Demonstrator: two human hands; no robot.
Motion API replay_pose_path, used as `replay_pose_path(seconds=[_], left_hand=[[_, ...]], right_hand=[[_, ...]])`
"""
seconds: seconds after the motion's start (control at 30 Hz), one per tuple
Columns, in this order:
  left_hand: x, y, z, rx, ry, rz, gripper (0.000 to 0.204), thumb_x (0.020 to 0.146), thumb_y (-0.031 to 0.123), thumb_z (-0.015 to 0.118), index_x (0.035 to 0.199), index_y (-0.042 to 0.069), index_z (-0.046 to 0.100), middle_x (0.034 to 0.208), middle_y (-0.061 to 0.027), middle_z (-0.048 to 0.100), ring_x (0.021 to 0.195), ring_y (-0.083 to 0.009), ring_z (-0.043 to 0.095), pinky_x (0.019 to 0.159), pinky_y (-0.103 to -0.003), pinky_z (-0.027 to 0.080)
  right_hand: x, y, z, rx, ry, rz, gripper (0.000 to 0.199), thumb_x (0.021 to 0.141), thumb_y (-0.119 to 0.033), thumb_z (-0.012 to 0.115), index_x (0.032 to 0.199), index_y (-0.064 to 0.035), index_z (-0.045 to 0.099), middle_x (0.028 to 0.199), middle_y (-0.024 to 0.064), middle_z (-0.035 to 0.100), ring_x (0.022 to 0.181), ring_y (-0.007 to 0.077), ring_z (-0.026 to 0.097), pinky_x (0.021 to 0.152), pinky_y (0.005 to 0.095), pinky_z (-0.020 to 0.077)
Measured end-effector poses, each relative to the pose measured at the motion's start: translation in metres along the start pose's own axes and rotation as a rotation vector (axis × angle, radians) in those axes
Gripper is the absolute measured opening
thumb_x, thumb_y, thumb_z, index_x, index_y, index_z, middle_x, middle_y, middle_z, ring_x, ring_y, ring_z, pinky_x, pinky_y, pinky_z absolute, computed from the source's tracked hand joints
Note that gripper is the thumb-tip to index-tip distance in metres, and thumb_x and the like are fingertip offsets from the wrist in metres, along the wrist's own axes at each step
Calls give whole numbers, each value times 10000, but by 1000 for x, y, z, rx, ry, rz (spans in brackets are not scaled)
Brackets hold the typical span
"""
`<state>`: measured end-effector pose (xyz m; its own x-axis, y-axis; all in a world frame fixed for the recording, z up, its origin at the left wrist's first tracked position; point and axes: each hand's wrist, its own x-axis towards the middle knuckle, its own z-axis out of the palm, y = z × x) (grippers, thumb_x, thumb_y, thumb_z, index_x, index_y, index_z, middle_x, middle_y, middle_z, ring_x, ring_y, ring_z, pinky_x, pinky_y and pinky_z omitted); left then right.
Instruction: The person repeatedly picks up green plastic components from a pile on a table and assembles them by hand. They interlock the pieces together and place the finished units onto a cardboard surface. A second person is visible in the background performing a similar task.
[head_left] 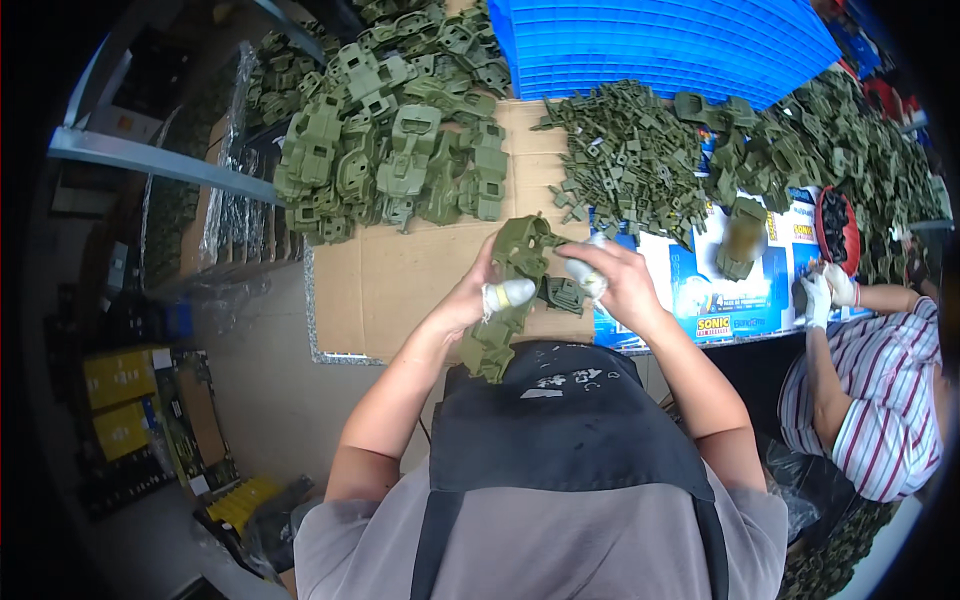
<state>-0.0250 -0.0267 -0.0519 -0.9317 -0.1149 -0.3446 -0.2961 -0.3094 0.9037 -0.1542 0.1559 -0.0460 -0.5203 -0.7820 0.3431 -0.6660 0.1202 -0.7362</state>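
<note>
Hands work over a brown cardboard sheet (400, 280). Left hand (470, 300) grips an olive-green moulded plastic toy-vehicle shell (515, 255); right hand (620, 280) pinches a small green plastic part (565, 295) against it.

Two hands (470, 300) (620, 285), one green shell (515, 265), one blue crate (660, 40).

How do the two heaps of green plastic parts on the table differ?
The left heap holds large moulded body shells; the right heap holds small flat pieces. The left heap lies on bare cardboard; the right heap spills onto a blue printed sheet. Both are olive green.
</note>
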Motion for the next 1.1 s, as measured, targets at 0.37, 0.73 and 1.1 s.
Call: replay_pose_path(seconds=[0.37, 0.73, 1.1], left_hand=[[-1, -8, 8, 120, -107, -53, 534, 722, 190, 756, 1164, 30, 505, 1000, -27, 602, 867, -97, 556, 735, -260, 469], [-12, -25, 7, 250, -157, -169, 483, 747, 66, 703, 1177, 20, 488, 1033, -49, 606, 880, -102, 580, 770, -266, 473], [0, -43, -21, -434, 275, -201, 380, 905, 364, 492, 1148, 81, 568, 1009, -40, 624, 868, -119, 604, 700, -308, 503]], right_hand=[[-4, -3, -6, -107, -374, 66, 278, 704, -47, 618, 980, -55, 581, 823, 146, 610, 768, 333, 595, 692, 398, 479], [-39, 24, 26, 199, -309, 76, 272, 727, -37, 624, 998, -50, 600, 920, 139, 628, 828, 327, 612, 693, 367, 493], [-80, 177, 65, -720, -215, 472, 279, 773, -195, 480, 1030, -147, 578, 930, 169, 530, 918, 322, 550, 697, 411, 485]])
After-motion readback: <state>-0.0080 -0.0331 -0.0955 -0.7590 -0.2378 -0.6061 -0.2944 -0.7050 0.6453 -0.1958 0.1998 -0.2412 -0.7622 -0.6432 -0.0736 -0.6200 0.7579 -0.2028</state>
